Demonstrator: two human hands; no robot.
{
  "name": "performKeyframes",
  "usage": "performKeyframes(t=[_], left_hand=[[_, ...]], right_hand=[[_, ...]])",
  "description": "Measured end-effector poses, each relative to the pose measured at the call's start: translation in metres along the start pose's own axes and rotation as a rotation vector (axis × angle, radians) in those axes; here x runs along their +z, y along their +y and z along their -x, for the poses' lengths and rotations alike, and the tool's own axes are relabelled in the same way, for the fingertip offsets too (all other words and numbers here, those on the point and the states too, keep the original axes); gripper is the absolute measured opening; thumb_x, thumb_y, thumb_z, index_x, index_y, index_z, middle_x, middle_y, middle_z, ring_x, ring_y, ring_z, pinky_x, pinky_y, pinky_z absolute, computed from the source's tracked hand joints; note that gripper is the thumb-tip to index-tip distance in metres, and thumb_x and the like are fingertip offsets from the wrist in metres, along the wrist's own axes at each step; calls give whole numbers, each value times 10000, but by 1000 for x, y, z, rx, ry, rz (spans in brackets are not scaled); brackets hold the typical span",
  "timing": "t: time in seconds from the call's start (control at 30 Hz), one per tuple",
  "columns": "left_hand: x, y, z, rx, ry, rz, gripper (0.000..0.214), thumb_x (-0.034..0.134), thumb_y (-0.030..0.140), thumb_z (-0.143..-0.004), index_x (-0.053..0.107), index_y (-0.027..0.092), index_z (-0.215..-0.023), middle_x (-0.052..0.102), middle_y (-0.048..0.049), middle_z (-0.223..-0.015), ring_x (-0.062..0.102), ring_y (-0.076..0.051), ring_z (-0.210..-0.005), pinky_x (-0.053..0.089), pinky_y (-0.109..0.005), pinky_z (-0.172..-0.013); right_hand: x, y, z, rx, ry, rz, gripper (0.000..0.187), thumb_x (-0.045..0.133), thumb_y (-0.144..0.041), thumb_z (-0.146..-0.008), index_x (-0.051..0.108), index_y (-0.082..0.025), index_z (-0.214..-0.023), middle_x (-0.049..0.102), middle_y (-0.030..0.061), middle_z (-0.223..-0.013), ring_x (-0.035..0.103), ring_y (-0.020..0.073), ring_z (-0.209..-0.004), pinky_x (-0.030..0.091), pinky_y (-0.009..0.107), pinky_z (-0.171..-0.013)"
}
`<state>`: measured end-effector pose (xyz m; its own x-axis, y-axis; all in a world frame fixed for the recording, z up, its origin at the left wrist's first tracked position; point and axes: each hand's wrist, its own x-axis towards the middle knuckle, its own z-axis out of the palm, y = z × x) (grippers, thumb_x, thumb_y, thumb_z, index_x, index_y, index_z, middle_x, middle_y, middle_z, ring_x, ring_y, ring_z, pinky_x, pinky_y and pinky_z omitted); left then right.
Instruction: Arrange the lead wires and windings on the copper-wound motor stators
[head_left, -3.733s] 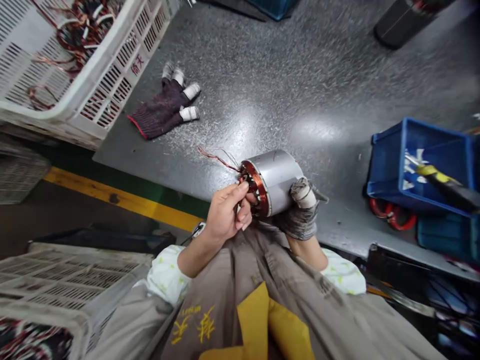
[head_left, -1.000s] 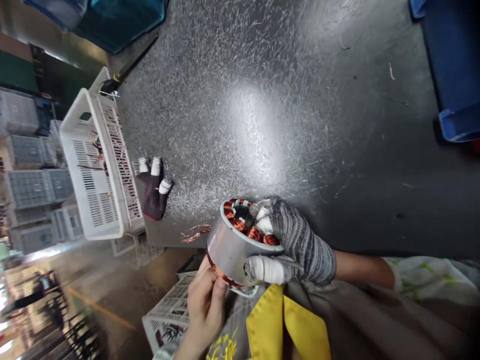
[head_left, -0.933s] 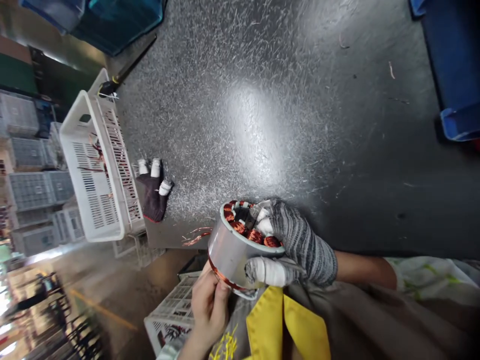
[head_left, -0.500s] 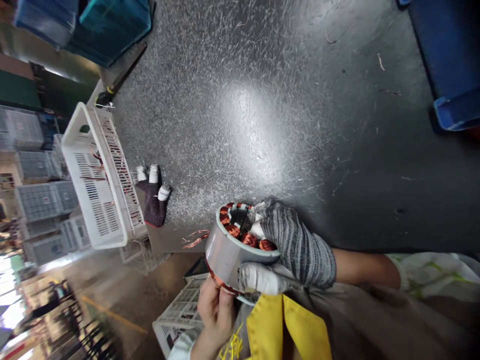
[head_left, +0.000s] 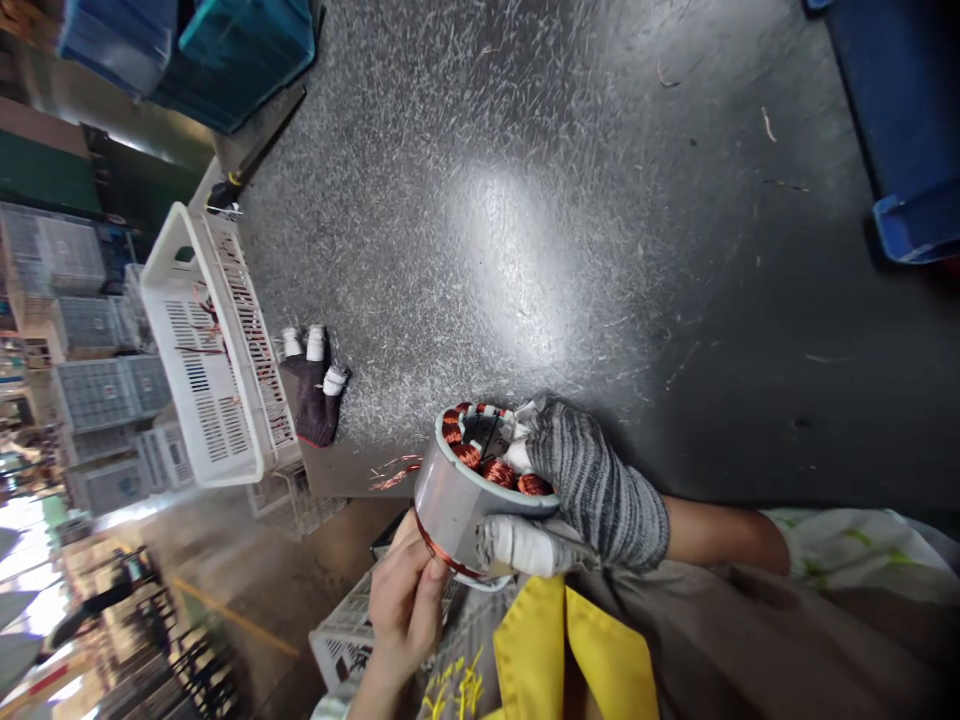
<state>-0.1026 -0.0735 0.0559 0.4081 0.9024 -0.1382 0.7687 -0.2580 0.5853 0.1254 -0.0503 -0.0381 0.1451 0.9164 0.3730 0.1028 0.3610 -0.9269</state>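
Note:
A motor stator (head_left: 457, 497), a pale metal cylinder with copper coils (head_left: 498, 472) in its open upper end, is held tilted near the table's front edge. My right hand (head_left: 577, 480), in a grey striped knit glove with white-wrapped fingertips, is closed on its wall, fingers inside the bore and thumb outside. Bare, my left hand (head_left: 405, 590) is closed in a pinch at the lower rim, on a copper wire (head_left: 441, 553) running round the outside. Loose copper lead ends (head_left: 397, 470) stick out on the stator's left. The left fingertips are partly hidden.
A dark table (head_left: 712, 330) carries many fine shreds. On its left lie a dark glove (head_left: 319, 405) with white fingertips and a white slotted crate (head_left: 266, 400) holding copper wire. Blue bins stand at far left (head_left: 247, 60) and right (head_left: 855, 110). Another crate (head_left: 337, 640) is below.
My left hand has shifted left and slightly up along the stator's lower rim, with the copper wire in its fingers. My right hand keeps its hold. The view has shifted slightly.

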Motion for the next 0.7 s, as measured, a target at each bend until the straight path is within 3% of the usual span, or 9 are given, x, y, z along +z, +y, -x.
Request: performKeyframes(t=[0.07, 0.23, 0.5, 0.7], left_hand=[[0, 3, -2, 45, 38, -25, 343, 513, 370, -1065, 735, 240, -837, 693, -16, -677, 616, -162, -595, 567, -314, -717], [17, -2, 12, -8, 149, -49, 408, 524, 373, -1064, 685, 228, -718, 678, 4, -641, 526, -121, -497, 456, -229, -531], [29, -10, 21, -71, 237, -20, 451, 547, 485, -1044, 666, 216, -703, 620, 21, -581, 467, -117, -466, 409, -236, -504], [18, -5, 16, -58, 135, -10, 421, 531, 426, -1056, 664, 227, -710, 636, 8, -603, 572, -147, -564, 462, -261, -582]], right_hand=[[-1, -1, -1, -4, -4, -19, 282, 624, -526, -885, 701, -261, -826, 722, 56, -782, 659, 239, -719, 567, 386, -701], [-3, -3, 2, -6, 9, 3, 286, 623, -519, -910, 729, -255, -947, 752, 73, -860, 693, 268, -799, 588, 423, -775], [0, -7, 0, 1, 49, -4, 259, 614, -483, -924, 684, -251, -835, 741, 80, -818, 693, 270, -776, 603, 434, -775], [-1, -2, 6, -11, 37, 72, 326, 694, -571, -842, 663, -251, -789, 706, 97, -772, 669, 288, -724, 579, 463, -680]])
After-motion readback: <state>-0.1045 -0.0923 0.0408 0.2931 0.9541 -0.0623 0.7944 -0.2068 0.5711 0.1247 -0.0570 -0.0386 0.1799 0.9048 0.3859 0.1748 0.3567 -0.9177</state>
